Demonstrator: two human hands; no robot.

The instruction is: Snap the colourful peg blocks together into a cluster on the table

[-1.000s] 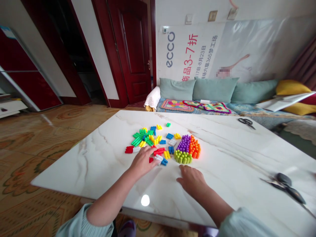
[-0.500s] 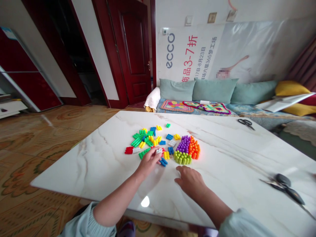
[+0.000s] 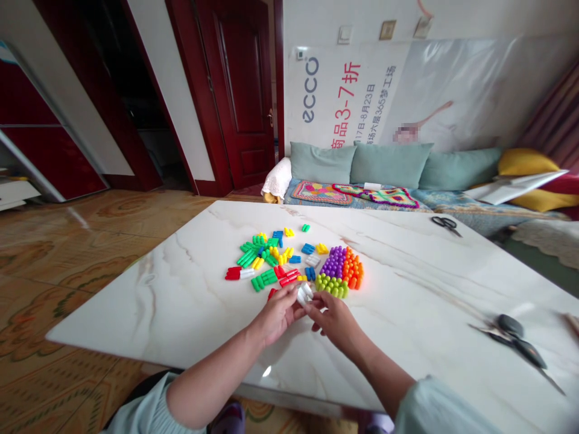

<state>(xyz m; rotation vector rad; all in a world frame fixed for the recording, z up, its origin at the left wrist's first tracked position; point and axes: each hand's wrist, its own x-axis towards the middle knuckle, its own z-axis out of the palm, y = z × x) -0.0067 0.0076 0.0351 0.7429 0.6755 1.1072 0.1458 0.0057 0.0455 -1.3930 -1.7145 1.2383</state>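
1. The white marble-look table (image 3: 407,337) fills the lower half of the frame and gives a flat, open working surface. Judging by its gloss, small parts could skid, so the handling is best done low over it.
2. Loose coloured pieces (image 3: 265,279) spread left of centre: green, yellow, blue, red and white. Some lie just beyond the fingers, so small wrist movements should avoid nudging them.
3. Dark-handled tools (image 3: 529,352) lie at lower right, well apart from the work; their exact kind is hard to tell.
4. The left hand (image 3: 280,313), at lower centre, has thumb and fingers clamped on the white piece; it seems suited to being the steady side.
5. The right hand (image 3: 332,313), just right of it, pinches the same piece at its right edge. A light, square pinch should let it turn or press without slipping.
6. The peg block (image 3: 339,271), purple, orange and lime, stands right of centre, just beyond the right knuckles; a stray push could topple pegs.
7. The white piece (image 3: 304,293) sits at centre frame between both hands' fingertips. Even pressure from both sides should stop it twisting.
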